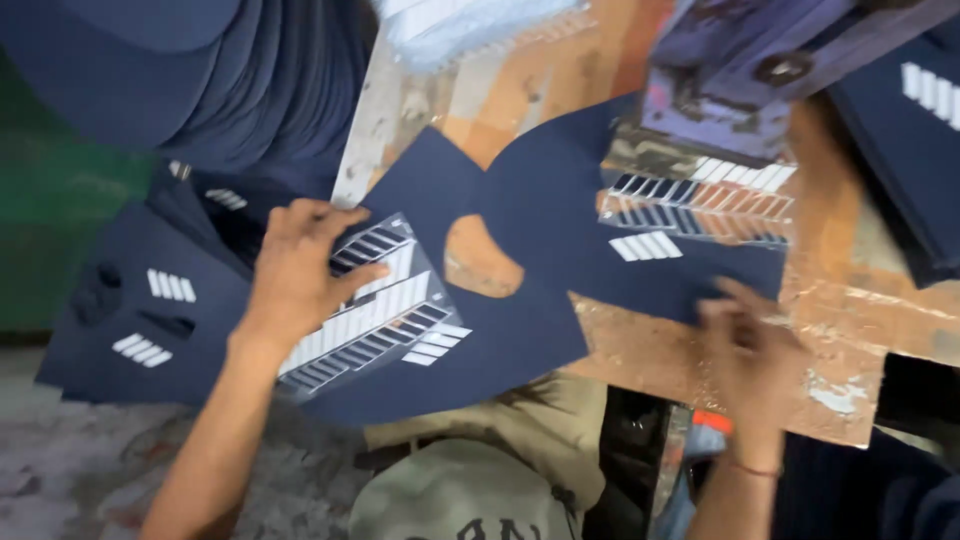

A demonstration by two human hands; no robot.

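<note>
Head view looks down on a worn, rust-orange surface where a large navy cut piece with a rounded cut-out in its middle lies spread across the near edge. The left hand rests flat on that piece's left wing, fingers spread and thumb out, pressing on a slatted stencil plate that lies over the fabric; it pins the plate and closes round nothing. The right hand is blurred, its fingers curled at the lower right edge of the same piece, seemingly pinching or pressing the fabric there, though how firmly its grip is closed I cannot tell. Beneath a purple machine head, the right wing sits against a striped die, and a small set of white bars already shows on the fabric just below it. As a judgement, the right side appears marked and the left side is being lined up under the plate. A pile of navy pieces with white bars sits to the left, off the surface, and more navy stock lies at far right, suggesting a batch partly worked.
</note>
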